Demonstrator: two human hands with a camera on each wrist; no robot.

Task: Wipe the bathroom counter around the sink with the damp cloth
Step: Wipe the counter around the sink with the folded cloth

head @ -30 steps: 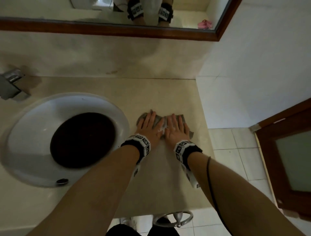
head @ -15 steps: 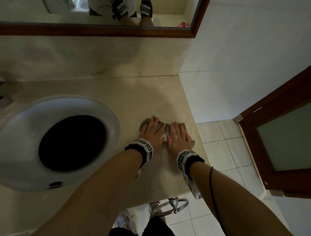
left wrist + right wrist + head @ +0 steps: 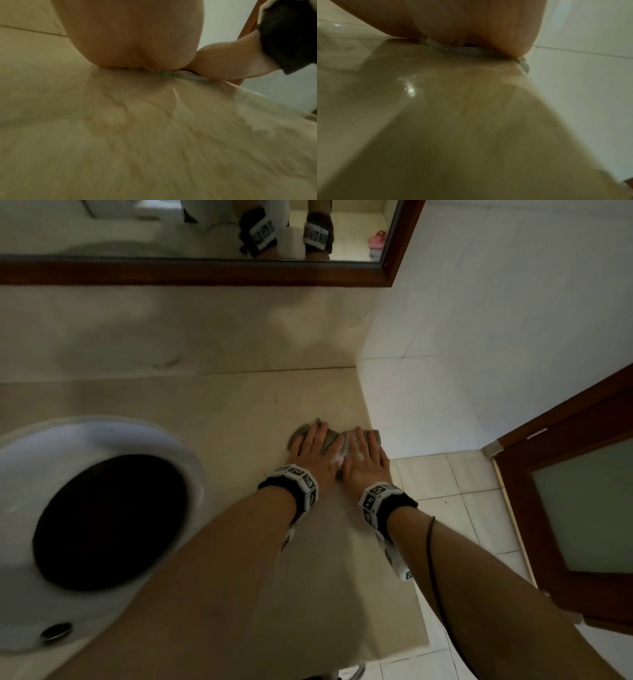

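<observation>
Both flat hands, left hand (image 3: 317, 451) and right hand (image 3: 364, 458), press straight-fingered on the cloth (image 3: 334, 440).

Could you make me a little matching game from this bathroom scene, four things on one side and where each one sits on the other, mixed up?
Things:
1. cloth
2. sink
3. mirror
4. door

Places:
A. on the wall above the counter
B. at the far right, beside the tiled floor
C. set into the counter, on the left
D. flat on the counter under the left hand and the right hand

Pairs: 1-D, 2-C, 3-A, 4-B
</observation>
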